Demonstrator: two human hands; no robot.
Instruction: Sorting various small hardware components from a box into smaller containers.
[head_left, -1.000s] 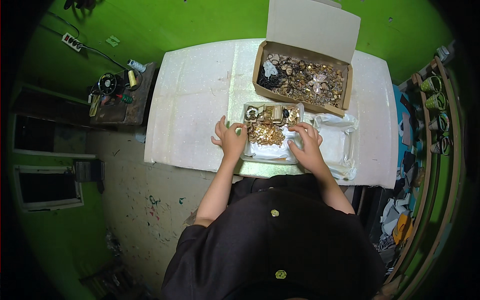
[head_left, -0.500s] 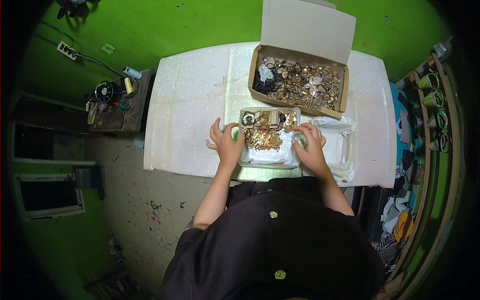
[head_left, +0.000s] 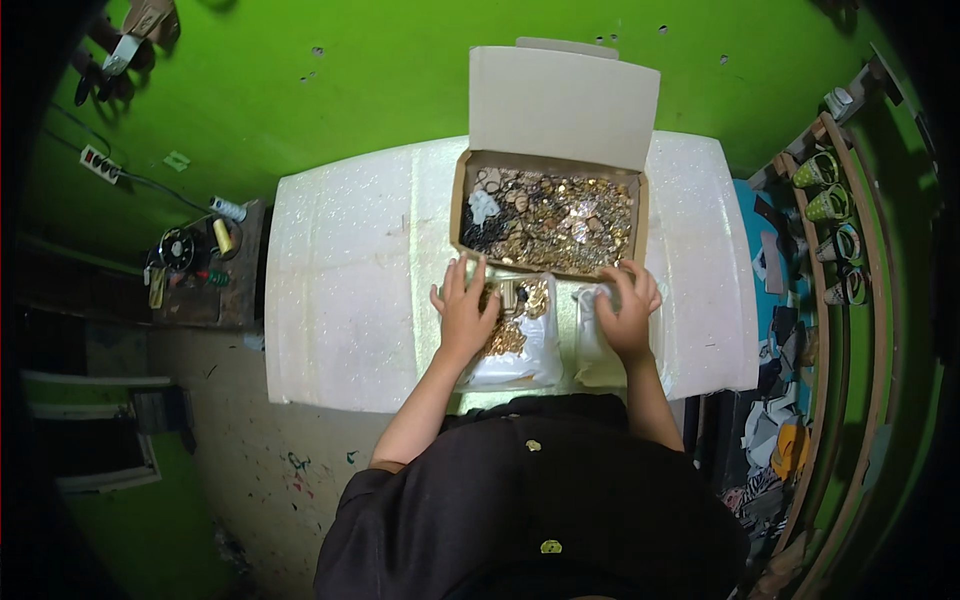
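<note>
My left hand point(head_left: 466, 312) lies over the left side of a clear plastic container point(head_left: 552, 345), its fingers stretched out and apart near the far left corner. Gold-coloured metal pieces point(head_left: 507, 340) fill part of this container, above a white plastic lining; small beige and dark pieces sit along its far side. To the right, my right hand point(head_left: 627, 315) is over a second clear container point(head_left: 592, 362) with white plastic in it. Its fingers are bent and spaced apart near the far edge, with nothing visible held. The palms of both hands are hidden.
Behind the containers stands an open cardboard box point(head_left: 456, 215) of mixed metal pieces, its lid point(head_left: 562, 105) raised toward the green wall. All rest on a white sparkly table point(head_left: 345, 270). A small side table point(head_left: 215, 300) with spools is at left, a wooden rack point(head_left: 850, 190) at right.
My right hand has left the filled container for the white-lined one on its right. My left hand has shifted over the filled container's left side. The view has also shifted.
</note>
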